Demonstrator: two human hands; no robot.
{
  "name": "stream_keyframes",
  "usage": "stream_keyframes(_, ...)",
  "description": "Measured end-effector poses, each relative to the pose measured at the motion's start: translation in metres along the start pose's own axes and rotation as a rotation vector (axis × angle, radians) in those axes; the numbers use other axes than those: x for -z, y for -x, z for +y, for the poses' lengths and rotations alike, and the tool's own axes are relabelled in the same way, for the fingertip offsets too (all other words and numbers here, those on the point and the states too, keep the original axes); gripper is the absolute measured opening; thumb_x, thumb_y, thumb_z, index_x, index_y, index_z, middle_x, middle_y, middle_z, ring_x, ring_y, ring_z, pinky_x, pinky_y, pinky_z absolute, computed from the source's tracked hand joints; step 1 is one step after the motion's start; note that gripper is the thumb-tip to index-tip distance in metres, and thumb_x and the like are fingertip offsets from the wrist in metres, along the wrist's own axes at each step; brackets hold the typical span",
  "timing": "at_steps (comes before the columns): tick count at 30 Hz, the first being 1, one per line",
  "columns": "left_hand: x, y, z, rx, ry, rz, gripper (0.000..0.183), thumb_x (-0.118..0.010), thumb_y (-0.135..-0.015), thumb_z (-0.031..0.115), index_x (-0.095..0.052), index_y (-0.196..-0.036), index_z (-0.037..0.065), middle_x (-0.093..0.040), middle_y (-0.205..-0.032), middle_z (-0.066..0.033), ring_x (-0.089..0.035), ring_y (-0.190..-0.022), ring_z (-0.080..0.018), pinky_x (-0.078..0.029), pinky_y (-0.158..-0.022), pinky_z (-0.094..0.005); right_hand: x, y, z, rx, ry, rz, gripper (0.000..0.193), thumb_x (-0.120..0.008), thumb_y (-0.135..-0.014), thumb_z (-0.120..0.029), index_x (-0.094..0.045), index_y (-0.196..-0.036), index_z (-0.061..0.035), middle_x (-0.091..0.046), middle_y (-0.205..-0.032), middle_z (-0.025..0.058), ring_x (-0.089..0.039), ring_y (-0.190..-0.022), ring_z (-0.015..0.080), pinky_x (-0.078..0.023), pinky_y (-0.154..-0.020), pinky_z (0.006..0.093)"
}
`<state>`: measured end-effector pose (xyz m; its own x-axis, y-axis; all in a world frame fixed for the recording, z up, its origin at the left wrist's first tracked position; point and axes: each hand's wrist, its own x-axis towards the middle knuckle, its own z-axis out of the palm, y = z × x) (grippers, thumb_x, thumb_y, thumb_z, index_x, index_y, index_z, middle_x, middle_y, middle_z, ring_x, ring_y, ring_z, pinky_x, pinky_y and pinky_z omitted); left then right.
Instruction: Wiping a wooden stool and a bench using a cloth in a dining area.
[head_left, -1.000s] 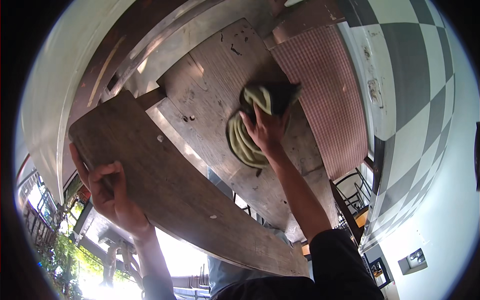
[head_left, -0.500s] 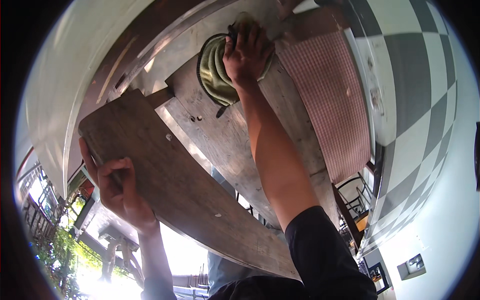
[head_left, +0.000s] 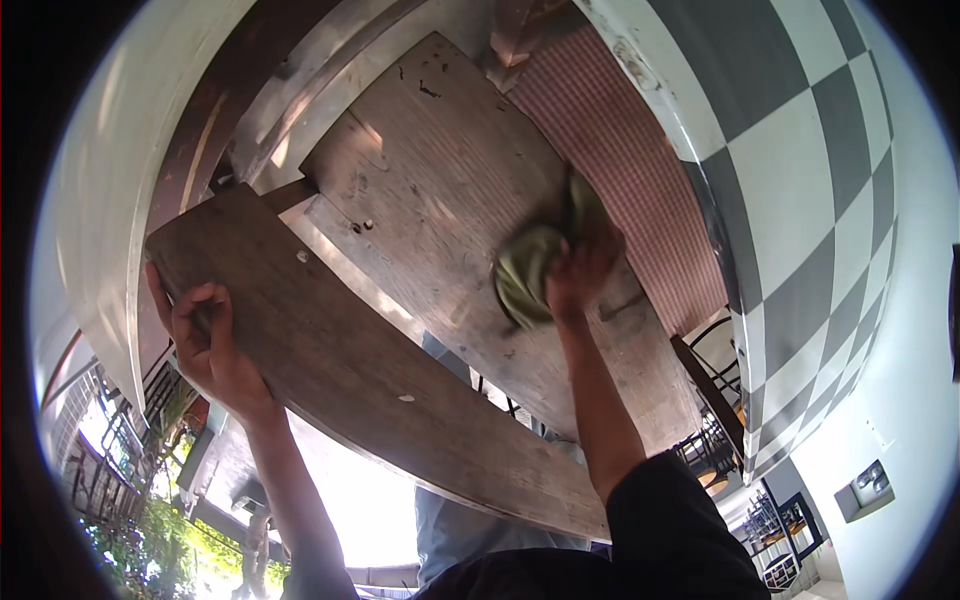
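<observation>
A green cloth (head_left: pixel 530 270) with a dark edge lies bunched on the wide, worn wooden board (head_left: pixel 430 190). My right hand (head_left: pixel 585 270) is pressed over it, its fingers closed about the fabric and smeared by motion. On the left, a narrower wooden plank (head_left: pixel 340 345) runs beside the board, with a gap between the two. My left hand (head_left: pixel 215 345) is at this plank's outer edge near its far end. Its fingers are bent against the wood, and one finger runs along the edge.
A panel with a red-and-white check (head_left: pixel 620 150) borders the board on the right. Beyond it rises a grey-and-white chequered surface (head_left: pixel 800 170). A dark brown beam (head_left: pixel 205 150) curves past the far left. Chairs (head_left: pixel 715 450) stand at the lower right, and plants (head_left: pixel 150 545) at the lower left.
My right hand has drawn the green cloth from the board's far end toward me and to the right. My left hand stays at the plank's edge.
</observation>
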<state>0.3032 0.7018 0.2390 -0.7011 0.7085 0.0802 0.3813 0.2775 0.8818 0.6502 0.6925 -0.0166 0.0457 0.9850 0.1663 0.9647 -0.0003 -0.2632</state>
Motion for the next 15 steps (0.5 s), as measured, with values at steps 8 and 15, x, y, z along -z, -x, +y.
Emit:
stream_keyframes(8,-0.016,0.006,0.0,0.013,0.011,0.001,0.003,-0.061,-0.087,0.001,-0.06,-0.089,0.003,-0.033,-0.153,-0.01,-0.041,-0.13,-0.0195,-0.028,-0.109,-0.0352,0.065,0.115,0.132,-0.225,0.235,-0.313,0.095,-0.03,-0.089,-0.071,-0.019,-0.148,0.0016,-0.017,-0.154,0.0237,-0.014,-0.143,0.0416,-0.009,-0.114,0.0573)
stream_keyframes(15,-0.009,0.003,0.003,-0.004,-0.043,0.028,0.009,-0.058,-0.086,-0.001,-0.056,-0.082,0.007,-0.029,-0.154,-0.0134,-0.034,-0.135,-0.0243,-0.025,-0.111,-0.04,-0.015,-0.019,-0.097,0.02,0.103,-0.279,0.072,-0.038,-0.095,-0.051,-0.031,-0.145,-0.0001,-0.027,-0.151,0.0242,-0.02,-0.142,0.0405,-0.013,-0.111,0.0627)
